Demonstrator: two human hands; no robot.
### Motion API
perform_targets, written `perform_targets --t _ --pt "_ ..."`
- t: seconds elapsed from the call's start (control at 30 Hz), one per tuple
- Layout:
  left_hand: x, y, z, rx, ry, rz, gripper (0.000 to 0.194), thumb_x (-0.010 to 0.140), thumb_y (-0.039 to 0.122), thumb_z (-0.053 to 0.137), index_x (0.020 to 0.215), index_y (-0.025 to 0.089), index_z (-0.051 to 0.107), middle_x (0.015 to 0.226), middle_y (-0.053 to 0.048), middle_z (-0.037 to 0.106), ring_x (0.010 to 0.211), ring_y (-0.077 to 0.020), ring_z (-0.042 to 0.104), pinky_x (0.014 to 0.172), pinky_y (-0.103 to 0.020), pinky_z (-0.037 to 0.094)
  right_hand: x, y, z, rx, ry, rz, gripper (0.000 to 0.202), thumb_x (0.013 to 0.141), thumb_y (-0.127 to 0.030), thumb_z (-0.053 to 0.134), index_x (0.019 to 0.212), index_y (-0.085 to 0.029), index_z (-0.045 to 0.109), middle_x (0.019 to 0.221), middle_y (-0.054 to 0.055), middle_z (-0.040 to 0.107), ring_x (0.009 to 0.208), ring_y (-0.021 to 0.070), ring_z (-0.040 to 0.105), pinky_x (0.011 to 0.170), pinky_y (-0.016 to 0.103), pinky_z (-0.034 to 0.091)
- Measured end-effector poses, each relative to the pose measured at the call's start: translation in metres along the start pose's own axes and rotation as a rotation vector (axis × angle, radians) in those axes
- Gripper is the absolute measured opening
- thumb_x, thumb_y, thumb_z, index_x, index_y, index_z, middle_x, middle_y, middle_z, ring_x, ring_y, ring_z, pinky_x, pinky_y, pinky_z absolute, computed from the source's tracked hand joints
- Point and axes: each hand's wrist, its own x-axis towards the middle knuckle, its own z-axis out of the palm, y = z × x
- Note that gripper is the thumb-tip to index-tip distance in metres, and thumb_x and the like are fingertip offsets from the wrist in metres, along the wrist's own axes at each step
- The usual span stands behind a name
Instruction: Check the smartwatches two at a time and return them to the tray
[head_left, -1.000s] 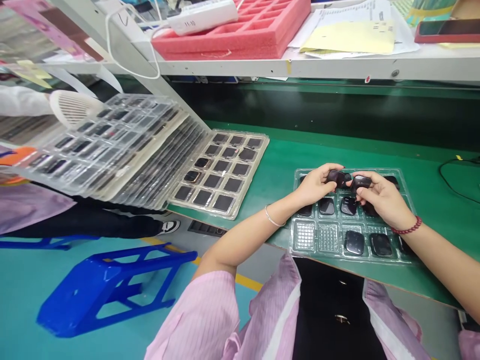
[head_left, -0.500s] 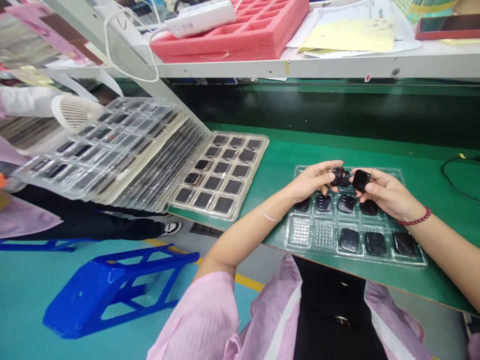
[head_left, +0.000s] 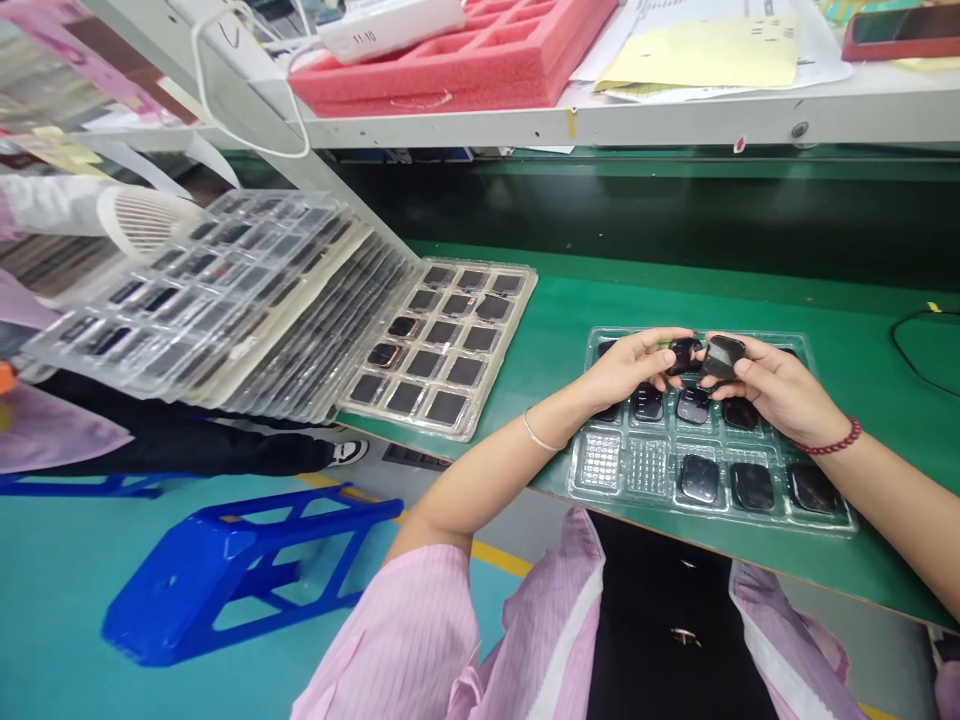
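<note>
Both hands are raised over a clear plastic tray [head_left: 615, 505] on the green bench. My left hand [head_left: 634, 368] is closed on a small black watch case [head_left: 682, 355]. Between finger and thumb, my right hand [head_left: 780, 385] grips a black square watch case [head_left: 724, 356], its glossy face catching light. The two pieces are close together; whether they touch I cannot tell. Beneath, black watch cases [head_left: 699, 478] sit in several pockets of the tray, while two front left pockets hold nothing. My hands hide part of the back row.
To the left lies a tray of dark square pieces [head_left: 448, 408], beside a leaning stack of clear trays [head_left: 300, 330]. A shelf [head_left: 675, 125] above carries a red foam tray [head_left: 442, 90] and papers [head_left: 697, 55]. A blue stool [head_left: 180, 585] stands on the floor; a person's sleeve [head_left: 52, 205] shows left.
The watch case in my right hand has tilted, so its face now reflects light. My left hand has shifted slightly right, bringing the two pieces nearer each other.
</note>
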Motion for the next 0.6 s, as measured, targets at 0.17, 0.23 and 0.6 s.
perform_targets --t 0.17,0.23,0.6 --pt "0.0 -0.002 0.004 0.046 0.042 0.028 0.046 0.09 0.031 0.062 0.134 0.019 0.057 0.108 -0.009 0.07 0.088 -0.0186 0.071 0.068 -0.025 0.055 -0.002 0.001 0.004 -0.105 0.057 -0.071 0.039 0.092 -0.036 0.071 0.129 -0.03 0.065 0.122 0.005 0.07 0.091 0.0201 0.073 0.075 0.032 0.065" --pt "-0.001 -0.002 0.006 0.092 0.065 0.031 0.044 0.088 0.024 0.06 0.132 0.018 0.058 0.101 -0.008 0.071 0.086 -0.0185 0.071 0.068 -0.025 0.055 -0.004 0.002 0.005 -0.2 0.064 -0.108 0.039 0.091 -0.029 0.069 0.13 -0.029 0.064 0.12 0.005 0.071 0.087 0.0192 0.073 0.073 0.031 0.065" --pt "-0.006 0.0 0.011 0.139 0.055 0.025 0.033 0.091 0.038 0.062 0.113 0.013 0.064 0.097 -0.008 0.07 0.067 -0.0108 0.065 0.064 -0.022 0.053 -0.008 -0.004 0.005 -0.262 0.024 -0.099 0.023 0.094 -0.038 0.067 0.108 -0.021 0.07 0.092 0.006 0.074 0.063 0.0159 0.068 0.058 0.028 0.06"
